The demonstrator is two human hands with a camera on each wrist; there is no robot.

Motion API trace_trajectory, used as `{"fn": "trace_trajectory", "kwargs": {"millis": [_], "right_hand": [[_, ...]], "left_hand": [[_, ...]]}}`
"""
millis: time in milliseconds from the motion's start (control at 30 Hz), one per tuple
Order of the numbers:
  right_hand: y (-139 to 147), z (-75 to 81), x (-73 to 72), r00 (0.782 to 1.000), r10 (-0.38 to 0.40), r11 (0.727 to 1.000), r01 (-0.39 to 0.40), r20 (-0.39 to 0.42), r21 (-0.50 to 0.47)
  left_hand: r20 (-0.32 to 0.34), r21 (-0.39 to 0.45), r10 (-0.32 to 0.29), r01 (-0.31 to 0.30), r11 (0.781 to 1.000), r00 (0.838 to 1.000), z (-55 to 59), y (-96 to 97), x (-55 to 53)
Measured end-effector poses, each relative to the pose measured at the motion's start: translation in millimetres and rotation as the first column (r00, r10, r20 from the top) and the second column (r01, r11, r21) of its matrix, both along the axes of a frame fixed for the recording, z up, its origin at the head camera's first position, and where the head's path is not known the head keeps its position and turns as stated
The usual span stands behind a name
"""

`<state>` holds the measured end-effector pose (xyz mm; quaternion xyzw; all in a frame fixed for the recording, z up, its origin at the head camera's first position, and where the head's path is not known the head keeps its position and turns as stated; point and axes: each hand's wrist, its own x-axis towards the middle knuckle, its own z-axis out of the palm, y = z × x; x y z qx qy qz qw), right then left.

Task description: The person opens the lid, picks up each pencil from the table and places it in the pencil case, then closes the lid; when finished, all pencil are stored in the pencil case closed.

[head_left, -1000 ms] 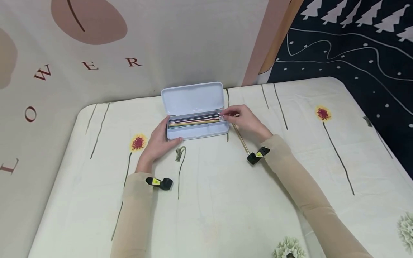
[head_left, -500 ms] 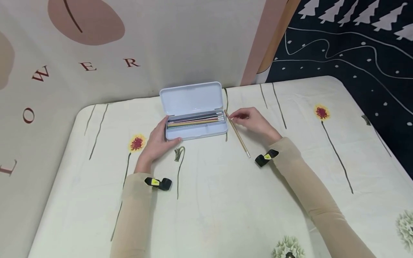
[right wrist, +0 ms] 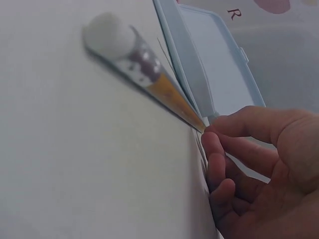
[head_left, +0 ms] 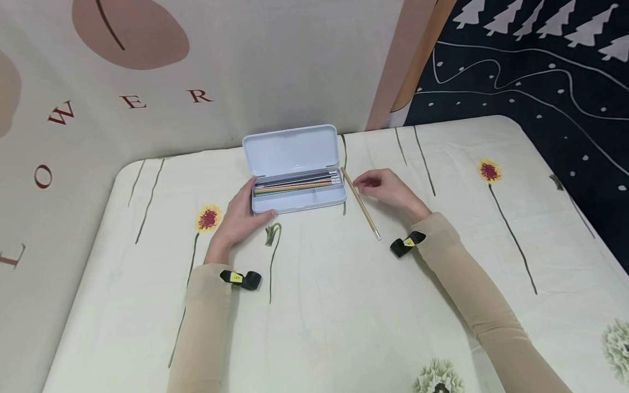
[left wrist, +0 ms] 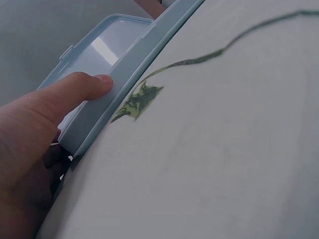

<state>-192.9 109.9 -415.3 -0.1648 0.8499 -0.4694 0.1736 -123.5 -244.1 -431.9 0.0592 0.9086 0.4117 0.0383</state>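
Observation:
A pale blue pencil case stands with its lid up on the flowered cloth. Several pencils lie side by side in it. My left hand grips its left end, the thumb over the front edge and the other fingers partly hidden behind. To the right of the case, a yellow pencil lies slantwise on the cloth, its eraser end toward me. My right hand is beside its far half with bent fingers, thumb and forefinger tips right at the shaft; the whole pencil shows uncovered in the head view.
The raised lid stands close to a wall hanging with printed letters. A dark cloth with trees hangs at the right. The white cloth with printed flowers spreads in front of the case.
My right hand has drawn back from the pencils in the case to the right, down beside the loose yellow pencil, which now shows fully. My left hand keeps its grip on the case.

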Motion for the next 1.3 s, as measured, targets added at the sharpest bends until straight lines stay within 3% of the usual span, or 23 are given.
{"fn": "trace_trajectory", "kwargs": {"millis": [233, 900, 1300], "right_hand": [[-6, -1.7, 3.6, 1.000, -0.023, 1.000, 0.023, -0.010, -0.001], [-16, -1.8, 6.7, 0.996, -0.065, 0.991, 0.072, -0.059, 0.113], [-13, -3.7, 4.2, 0.983, -0.157, 0.986, 0.162, -0.093, 0.044]], "left_hand": [[0.001, 0.003, -0.001, 0.001, 1.000, 1.000, -0.4, -0.2, 0.0], [-0.014, 0.010, -0.008, 0.008, 1.000, 1.000, -0.5, -0.3, -0.4], [-0.003, 0.011, -0.007, 0.007, 1.000, 1.000, -0.2, -0.8, -0.3]]}}
